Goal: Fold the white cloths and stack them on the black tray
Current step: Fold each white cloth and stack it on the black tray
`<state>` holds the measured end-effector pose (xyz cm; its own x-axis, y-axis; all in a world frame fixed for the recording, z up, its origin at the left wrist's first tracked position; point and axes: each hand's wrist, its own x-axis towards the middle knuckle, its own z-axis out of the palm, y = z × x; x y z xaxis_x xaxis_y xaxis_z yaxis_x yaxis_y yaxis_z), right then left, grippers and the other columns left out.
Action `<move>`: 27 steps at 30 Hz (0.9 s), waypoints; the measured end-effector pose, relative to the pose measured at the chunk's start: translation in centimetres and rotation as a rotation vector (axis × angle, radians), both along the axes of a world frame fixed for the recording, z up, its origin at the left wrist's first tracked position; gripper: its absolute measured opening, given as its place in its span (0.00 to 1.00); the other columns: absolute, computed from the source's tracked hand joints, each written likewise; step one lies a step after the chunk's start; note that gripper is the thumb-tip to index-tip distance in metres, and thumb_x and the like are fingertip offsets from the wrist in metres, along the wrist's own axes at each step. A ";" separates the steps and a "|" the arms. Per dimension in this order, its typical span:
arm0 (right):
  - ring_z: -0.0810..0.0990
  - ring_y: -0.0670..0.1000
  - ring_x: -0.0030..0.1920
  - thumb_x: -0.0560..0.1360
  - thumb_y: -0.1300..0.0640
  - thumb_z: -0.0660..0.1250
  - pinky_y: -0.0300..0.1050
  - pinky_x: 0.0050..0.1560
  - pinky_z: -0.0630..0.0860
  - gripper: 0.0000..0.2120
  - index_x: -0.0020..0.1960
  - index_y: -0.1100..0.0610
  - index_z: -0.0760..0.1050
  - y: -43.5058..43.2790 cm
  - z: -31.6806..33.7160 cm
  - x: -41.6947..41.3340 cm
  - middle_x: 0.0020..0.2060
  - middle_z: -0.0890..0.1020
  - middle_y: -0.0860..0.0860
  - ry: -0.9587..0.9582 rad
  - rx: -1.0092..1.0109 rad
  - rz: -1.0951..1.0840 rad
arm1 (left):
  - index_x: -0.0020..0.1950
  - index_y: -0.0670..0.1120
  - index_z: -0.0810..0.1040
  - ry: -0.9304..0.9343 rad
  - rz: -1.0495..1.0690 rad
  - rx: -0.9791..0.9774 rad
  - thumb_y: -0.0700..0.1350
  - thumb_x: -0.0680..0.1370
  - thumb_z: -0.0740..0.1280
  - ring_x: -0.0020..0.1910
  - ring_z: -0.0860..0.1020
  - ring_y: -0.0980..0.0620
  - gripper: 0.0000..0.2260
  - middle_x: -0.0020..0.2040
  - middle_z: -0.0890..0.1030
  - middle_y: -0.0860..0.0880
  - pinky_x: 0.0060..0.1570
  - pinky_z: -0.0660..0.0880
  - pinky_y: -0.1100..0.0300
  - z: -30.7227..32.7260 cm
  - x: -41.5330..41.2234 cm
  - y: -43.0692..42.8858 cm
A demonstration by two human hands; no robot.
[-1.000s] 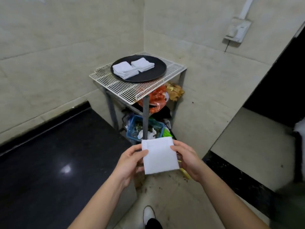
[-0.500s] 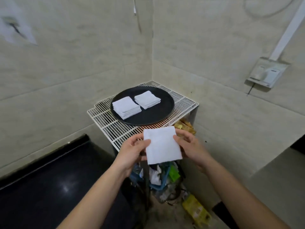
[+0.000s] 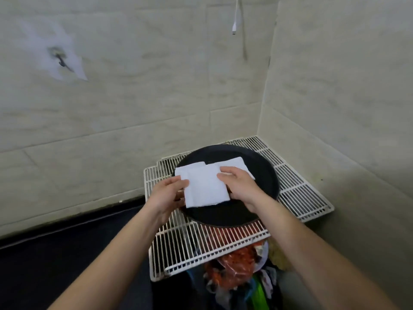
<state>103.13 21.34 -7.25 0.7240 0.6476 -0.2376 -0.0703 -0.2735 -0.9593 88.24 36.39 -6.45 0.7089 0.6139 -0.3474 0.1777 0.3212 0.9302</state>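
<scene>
A folded white cloth (image 3: 206,189) is held flat between both my hands, just above the round black tray (image 3: 263,168). My left hand (image 3: 166,196) pinches its left edge and my right hand (image 3: 240,185) grips its right edge. Behind it on the tray lie two stacks of folded white cloths: the left stack (image 3: 186,170) and the right stack (image 3: 235,163), both partly hidden by the held cloth and my right hand. I cannot tell whether the held cloth touches the stacks.
The tray rests on a white wire rack (image 3: 299,195) in the corner of tiled walls. Under the rack are red bags and other clutter (image 3: 239,265). A white cable (image 3: 235,21) hangs on the wall. Dark floor (image 3: 55,253) lies to the left.
I have come closer to the rack, and both hands have carried the folded cloth forward from in front of the rack to over the tray, in front of the two stacks.
</scene>
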 end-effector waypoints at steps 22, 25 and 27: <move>0.80 0.50 0.57 0.78 0.58 0.66 0.56 0.64 0.77 0.18 0.68 0.50 0.75 9.0 -3.5 4.7 0.51 0.80 0.46 -0.088 -0.112 -0.008 | 0.65 0.41 0.73 0.022 0.274 0.001 0.34 0.77 0.69 0.43 0.82 0.47 0.16 0.51 0.82 0.40 0.38 0.79 0.57 -4.1 3.7 6.9; 0.80 0.50 0.57 0.78 0.57 0.67 0.56 0.63 0.77 0.17 0.67 0.49 0.75 8.8 -3.8 5.0 0.51 0.80 0.46 -0.104 -0.117 -0.028 | 0.64 0.41 0.73 0.017 0.268 0.051 0.34 0.77 0.69 0.42 0.82 0.49 0.15 0.49 0.82 0.42 0.39 0.79 0.58 -4.3 4.2 6.7; 0.80 0.51 0.57 0.78 0.57 0.67 0.53 0.61 0.78 0.18 0.67 0.49 0.75 8.6 -4.1 4.9 0.51 0.80 0.47 -0.133 -0.143 -0.020 | 0.63 0.41 0.73 0.030 0.264 0.074 0.34 0.77 0.69 0.42 0.82 0.49 0.15 0.48 0.82 0.43 0.38 0.79 0.59 -4.5 4.2 6.5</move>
<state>108.04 29.92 -11.31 0.7677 0.5988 -0.2280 0.0473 -0.4078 -0.9118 92.43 42.92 -10.94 0.5109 0.8004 -0.3136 0.1248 0.2919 0.9483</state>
